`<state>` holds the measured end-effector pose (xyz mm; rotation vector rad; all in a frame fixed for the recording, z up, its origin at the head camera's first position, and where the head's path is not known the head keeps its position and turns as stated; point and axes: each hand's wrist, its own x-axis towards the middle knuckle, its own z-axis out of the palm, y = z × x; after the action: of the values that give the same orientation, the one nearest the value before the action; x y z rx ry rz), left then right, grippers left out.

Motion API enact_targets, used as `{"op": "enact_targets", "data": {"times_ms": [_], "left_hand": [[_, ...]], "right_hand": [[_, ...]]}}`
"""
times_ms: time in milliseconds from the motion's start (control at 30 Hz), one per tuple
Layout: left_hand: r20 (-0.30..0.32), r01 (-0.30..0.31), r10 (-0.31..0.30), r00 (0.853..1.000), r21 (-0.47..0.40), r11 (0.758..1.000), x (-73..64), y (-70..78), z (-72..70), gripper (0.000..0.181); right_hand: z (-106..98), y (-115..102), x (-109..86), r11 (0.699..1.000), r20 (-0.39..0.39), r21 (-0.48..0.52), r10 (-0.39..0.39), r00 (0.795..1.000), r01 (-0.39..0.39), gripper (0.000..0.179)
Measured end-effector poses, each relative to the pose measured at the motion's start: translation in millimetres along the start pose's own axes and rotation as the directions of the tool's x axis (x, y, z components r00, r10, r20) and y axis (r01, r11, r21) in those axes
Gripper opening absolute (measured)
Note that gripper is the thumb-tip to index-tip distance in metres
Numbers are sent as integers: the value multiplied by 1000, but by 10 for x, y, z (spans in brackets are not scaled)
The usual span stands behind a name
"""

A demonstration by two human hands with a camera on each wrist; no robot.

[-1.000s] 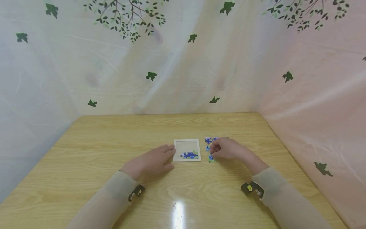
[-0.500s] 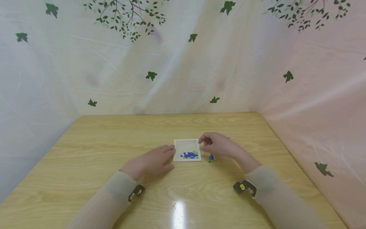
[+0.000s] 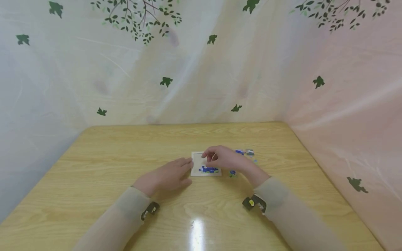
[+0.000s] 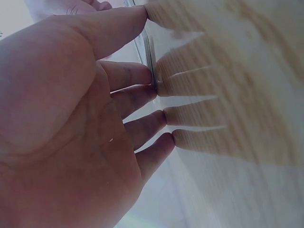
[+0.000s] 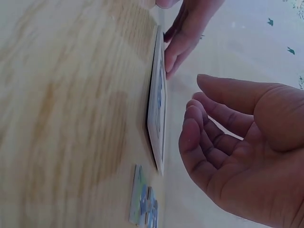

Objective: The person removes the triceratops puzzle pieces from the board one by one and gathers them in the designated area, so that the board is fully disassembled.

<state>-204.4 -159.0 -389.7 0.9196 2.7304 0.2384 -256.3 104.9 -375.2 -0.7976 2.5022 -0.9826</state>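
A small pale puzzle tray (image 3: 197,175) lies on the table, with joined blue and green jigsaw pieces (image 3: 208,169) in its lower right part. My left hand (image 3: 166,175) rests at the tray's left edge with fingers extended; in the left wrist view its fingertips (image 4: 164,118) touch down beside the edge. Above the tray hovers my right hand (image 3: 221,157). The right wrist view shows its fingers (image 5: 192,135) bent inward, the thumb opposite them. No piece shows between them there, but the head view hides the space under the hand.
Loose jigsaw pieces (image 3: 232,173) lie right of the tray; others (image 3: 249,152) sit farther back, partly covered by my right forearm. The wooden table (image 3: 125,139) meets a leaf-printed curtain (image 3: 188,101) at its back and right sides.
My right hand has moved left from the loose pieces to above the tray, uncovering pieces at the back right. The left hand has stayed at the tray's edge. The head view has shifted slightly.
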Motion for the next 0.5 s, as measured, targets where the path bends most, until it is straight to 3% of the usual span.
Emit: {"op": "enact_targets", "data": {"times_ms": [500], "left_hand": [[-14, -26, 26, 1000, -19, 999, 3, 8, -5, 67]], "right_hand": [[81, 19, 22, 999, 79, -36, 29, 996, -26, 34]]}}
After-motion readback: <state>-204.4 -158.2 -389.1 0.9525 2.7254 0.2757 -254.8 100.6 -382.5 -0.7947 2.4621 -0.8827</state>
